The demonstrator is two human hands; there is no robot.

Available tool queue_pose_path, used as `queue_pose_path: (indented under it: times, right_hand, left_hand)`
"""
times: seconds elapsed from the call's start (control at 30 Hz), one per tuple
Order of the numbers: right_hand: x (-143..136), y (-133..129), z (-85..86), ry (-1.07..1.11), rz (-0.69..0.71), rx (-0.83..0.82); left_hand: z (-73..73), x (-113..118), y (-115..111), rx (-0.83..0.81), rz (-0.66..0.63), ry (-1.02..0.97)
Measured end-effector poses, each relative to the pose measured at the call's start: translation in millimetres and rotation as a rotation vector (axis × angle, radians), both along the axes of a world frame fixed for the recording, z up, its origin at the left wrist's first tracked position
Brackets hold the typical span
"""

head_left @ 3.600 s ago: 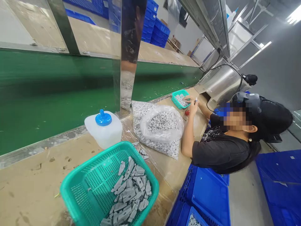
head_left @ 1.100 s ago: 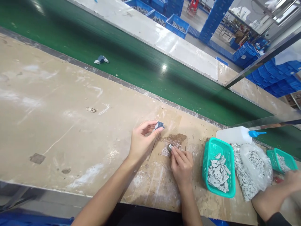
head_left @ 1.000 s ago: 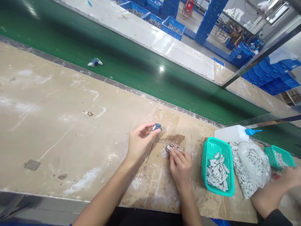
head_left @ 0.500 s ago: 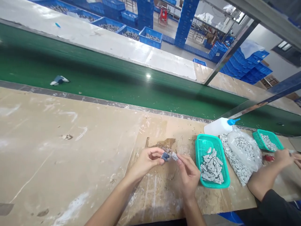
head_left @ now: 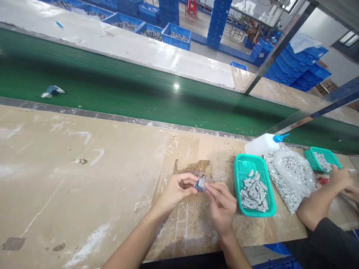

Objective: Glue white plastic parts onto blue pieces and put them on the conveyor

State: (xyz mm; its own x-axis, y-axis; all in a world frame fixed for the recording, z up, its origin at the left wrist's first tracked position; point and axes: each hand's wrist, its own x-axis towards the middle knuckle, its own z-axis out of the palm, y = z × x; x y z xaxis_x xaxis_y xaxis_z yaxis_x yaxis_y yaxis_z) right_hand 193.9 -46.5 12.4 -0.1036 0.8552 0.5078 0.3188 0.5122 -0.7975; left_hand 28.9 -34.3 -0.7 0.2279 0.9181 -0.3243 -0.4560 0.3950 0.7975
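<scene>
My left hand (head_left: 179, 188) pinches a small dark blue-grey piece (head_left: 198, 186) between thumb and fingers. A light grey piece (head_left: 202, 184) is pinched in my right hand (head_left: 223, 205) and meets the dark one. The fingertips partly cover both pieces, so I cannot tell whether they are joined. Both hands are above a glue-stained patch (head_left: 193, 166) of the worktable. Right of my right hand stands a green basket (head_left: 238, 179) with many light grey pieces (head_left: 254, 192) like the one I hold.
A white squeeze bottle (head_left: 259, 144) with a blue nozzle lies behind a plastic bag of grey pieces (head_left: 294, 172). At right, a co-worker's hands (head_left: 340, 179) are near another green basket (head_left: 310, 157). A green conveyor belt (head_left: 126, 91) carries a blue-and-white piece (head_left: 52, 91).
The light grey piece in my right hand has moved left and now touches the dark piece, where a gap was before. On the belt, the blue-and-white piece appears further left.
</scene>
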Motion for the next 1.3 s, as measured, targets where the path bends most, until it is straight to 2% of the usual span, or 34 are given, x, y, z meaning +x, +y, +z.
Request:
queue_pose_path:
  times: [0.23,0.47,0.57,0.67,0.77,0.87,0.97,1.1,1.3]
  right_hand:
    - [-2,0,1.6,-0.099,0.005,0.073]
    - [-2,-5,-2.5,-0.207,-0.016,0.085]
    - [-6,-7,-9.7,-0.244,-0.052,0.122]
    - [-11,-7,-15.8,-0.251,-0.045,0.079]
    - [-10,-4,-17.1,-0.221,-0.048,-0.011]
    - [1,-2,-15.9,-0.17,-0.131,-0.03]
    - [17,-2,-17.5,-0.141,-0.205,-0.05]
    - [35,-7,-28.0,-0.078,-0.302,-0.066]
    - [56,-23,-46.8,-0.011,-0.455,-0.034]
  left_hand:
    - [9.6,4,-2,0.077,0.086,0.145]
    - [6.0,8,-4,0.083,0.117,0.211]
    - [3.6,5,-2,0.089,0.068,0.208]
    - [3.5,-1,2,0.083,0.016,0.226]
    - [4.4,-4,5,0.015,0.041,0.122]
    - [2.6,-6,7,-0.092,0.063,-0.075]
    - [-0.8,-7,8,-0.186,0.139,-0.187]
    - [-3.6,-10,9,-0.254,0.215,-0.29]
    - [-2.4,-14,12,-0.302,0.235,-0.395]
